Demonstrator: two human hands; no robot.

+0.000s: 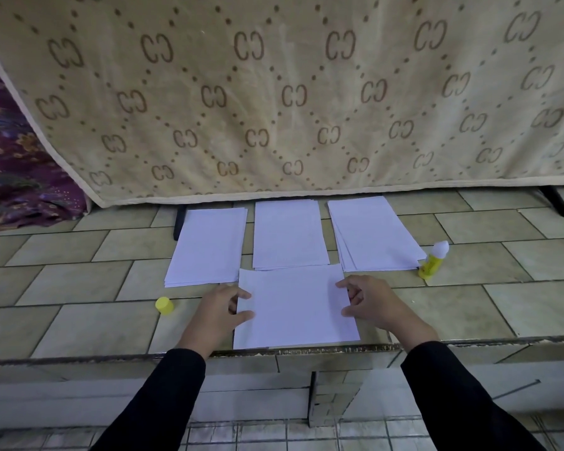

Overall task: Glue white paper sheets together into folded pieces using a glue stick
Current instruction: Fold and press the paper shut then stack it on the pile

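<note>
Since the white landscape paper sheet [293,307] lies at the very front of the beige tiled bench [469,307], its near edge almost level with the bench lip and its far edge meeting the middle stack of white paper [288,234], the largest hazard is judged to be slippage. A pull toward the person could carry it over the lip, and a push away could disturb that stack. On the sheet's left edge the left hand [222,307] has its grip closed, thumb and forefinger on top, and the right hand [372,304] holds the right edge likewise; whether fingers lie beneath cannot be told. Uneven pull from the two sides would skew any fold. Lesser hazard: the yellow glue stick [432,260], white tip bared, stands tilted just beside the near corner of the right stack [372,232], so a knock could smear those sheets. The tip may also dry, as the round yellow plastic cap [164,305] lies well apart, left of the left hand. Count, by size: one tan patterned blanket [274,92] hung behind; one bench; three paper stacks, including the left stack [209,245]; one front sheet, layers undetermined; two hands; one glue stick; one cap.
</note>
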